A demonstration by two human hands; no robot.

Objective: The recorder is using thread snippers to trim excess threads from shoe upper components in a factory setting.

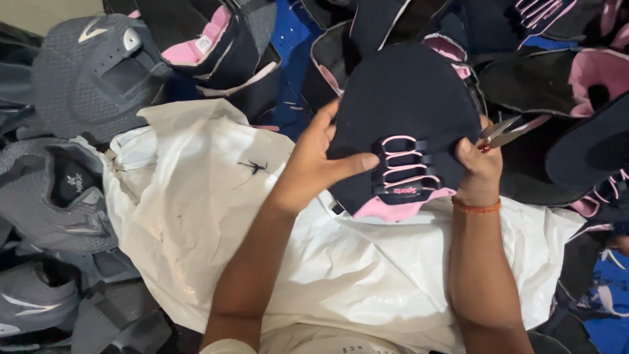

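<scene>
Grey mesh shoe uppers (72, 131) lie heaped at far left, beside a crinkled white woven sack (196, 216) across the lap. The left hand (314, 164) clamps the navy fabric shoe upper (406, 105) at centre, thumb pressed beside the pink lace loops (401, 160). The right hand (481, 167) grips the opposite edge, fingers closed on small metal snips (504, 131). Judged best practice: keep the soft upper taut, blades angled away from the loops.

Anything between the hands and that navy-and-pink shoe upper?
Nothing visible. The left hand and right hand both grip the navy shoe upper directly; small scissors sit in the right hand, beside the upper, not across it.
</scene>
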